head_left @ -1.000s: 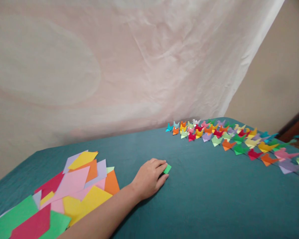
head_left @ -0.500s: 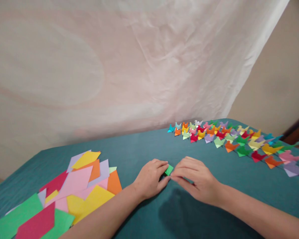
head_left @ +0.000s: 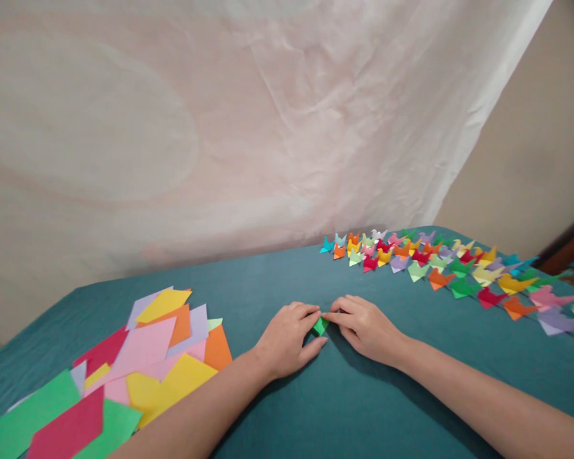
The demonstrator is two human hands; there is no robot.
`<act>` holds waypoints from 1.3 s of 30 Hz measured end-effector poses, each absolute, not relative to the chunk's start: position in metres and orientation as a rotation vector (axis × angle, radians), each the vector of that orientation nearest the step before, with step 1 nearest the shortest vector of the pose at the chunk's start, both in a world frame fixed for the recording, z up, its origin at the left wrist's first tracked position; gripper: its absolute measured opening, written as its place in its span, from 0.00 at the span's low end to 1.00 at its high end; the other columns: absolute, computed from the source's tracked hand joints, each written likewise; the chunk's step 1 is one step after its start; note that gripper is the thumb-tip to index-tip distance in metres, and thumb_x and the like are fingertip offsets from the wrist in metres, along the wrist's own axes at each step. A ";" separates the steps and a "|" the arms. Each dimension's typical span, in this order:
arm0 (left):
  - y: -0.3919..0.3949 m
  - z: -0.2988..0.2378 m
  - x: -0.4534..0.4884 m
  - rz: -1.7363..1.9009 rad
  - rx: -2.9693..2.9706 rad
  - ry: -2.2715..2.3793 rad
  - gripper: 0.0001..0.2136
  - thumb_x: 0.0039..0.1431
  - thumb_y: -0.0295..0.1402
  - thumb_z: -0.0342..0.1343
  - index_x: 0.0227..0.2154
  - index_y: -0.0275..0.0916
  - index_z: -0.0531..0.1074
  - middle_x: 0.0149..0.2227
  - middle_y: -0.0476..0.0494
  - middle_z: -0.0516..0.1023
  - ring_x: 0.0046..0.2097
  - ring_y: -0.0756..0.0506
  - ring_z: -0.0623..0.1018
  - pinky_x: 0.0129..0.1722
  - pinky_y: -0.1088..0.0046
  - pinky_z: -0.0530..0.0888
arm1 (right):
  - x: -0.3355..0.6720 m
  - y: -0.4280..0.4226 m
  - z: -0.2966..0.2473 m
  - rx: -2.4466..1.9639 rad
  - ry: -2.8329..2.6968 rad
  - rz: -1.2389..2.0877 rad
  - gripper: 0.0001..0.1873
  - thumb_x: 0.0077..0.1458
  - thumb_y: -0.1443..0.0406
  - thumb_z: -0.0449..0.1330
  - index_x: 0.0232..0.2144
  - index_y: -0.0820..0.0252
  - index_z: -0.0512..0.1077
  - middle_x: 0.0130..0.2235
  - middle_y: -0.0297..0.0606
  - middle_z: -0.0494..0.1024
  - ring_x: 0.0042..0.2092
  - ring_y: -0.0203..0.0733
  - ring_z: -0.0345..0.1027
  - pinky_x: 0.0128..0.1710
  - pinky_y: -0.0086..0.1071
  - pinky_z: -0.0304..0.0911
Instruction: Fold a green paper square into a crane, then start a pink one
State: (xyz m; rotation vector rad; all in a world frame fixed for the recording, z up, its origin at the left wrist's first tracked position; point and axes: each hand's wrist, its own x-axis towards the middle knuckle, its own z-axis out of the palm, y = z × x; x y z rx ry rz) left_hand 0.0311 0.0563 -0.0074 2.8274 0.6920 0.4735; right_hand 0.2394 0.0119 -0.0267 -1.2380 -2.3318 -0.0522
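A small folded green paper piece [head_left: 320,326] lies on the teal tablecloth [head_left: 363,395] between my two hands. My left hand [head_left: 289,338] rests on the cloth, its thumb and fingers pinched on the piece's left side. My right hand [head_left: 363,325] lies just to the right, with its fingertips pressed on the piece's top right edge. Most of the green piece is hidden under the fingers.
A loose pile of flat coloured paper sheets [head_left: 124,370] covers the cloth at the left. Several rows of small folded paper birds [head_left: 440,268] run along the back right. A wrinkled white sheet [head_left: 220,127] hangs behind the table.
My right hand has come in from the right and closed on the green piece. My left hand has stayed on it in the same spot.
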 end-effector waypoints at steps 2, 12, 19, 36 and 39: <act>0.056 -0.007 0.031 0.475 2.829 0.687 0.18 0.58 0.38 0.51 0.49 0.37 0.66 0.50 0.39 0.69 0.51 0.40 0.68 0.51 0.60 0.65 | 0.239 0.012 -0.027 -1.238 -2.338 -0.069 0.17 0.54 0.74 0.51 0.42 0.58 0.72 0.37 0.40 0.72 0.39 0.40 0.63 0.39 0.34 0.60; 0.057 -0.008 0.031 0.428 2.861 0.682 0.18 0.59 0.40 0.50 0.49 0.37 0.66 0.51 0.38 0.67 0.51 0.40 0.67 0.51 0.60 0.64 | 0.238 0.013 -0.026 -1.256 -2.402 -0.119 0.18 0.54 0.75 0.51 0.43 0.57 0.72 0.39 0.40 0.71 0.38 0.40 0.61 0.39 0.34 0.58; 0.055 -0.005 0.031 0.385 2.893 0.685 0.20 0.59 0.42 0.50 0.50 0.37 0.64 0.52 0.37 0.67 0.52 0.39 0.66 0.51 0.59 0.65 | 0.236 0.012 -0.025 -1.230 -2.422 -0.196 0.14 0.58 0.72 0.50 0.42 0.57 0.73 0.37 0.40 0.71 0.37 0.39 0.61 0.38 0.34 0.57; 0.053 -0.010 0.035 0.497 2.874 0.782 0.16 0.60 0.39 0.48 0.47 0.37 0.68 0.50 0.40 0.71 0.50 0.41 0.69 0.51 0.61 0.67 | 0.233 0.010 -0.030 -1.239 -2.347 -0.097 0.18 0.53 0.75 0.51 0.44 0.58 0.71 0.37 0.40 0.71 0.39 0.41 0.62 0.39 0.35 0.60; 0.054 -0.013 0.036 0.535 2.861 0.789 0.15 0.60 0.38 0.48 0.46 0.37 0.69 0.48 0.41 0.72 0.49 0.42 0.70 0.50 0.62 0.68 | 0.233 0.011 -0.031 -1.244 -2.331 -0.093 0.18 0.54 0.74 0.51 0.45 0.57 0.71 0.37 0.40 0.71 0.39 0.41 0.62 0.39 0.35 0.60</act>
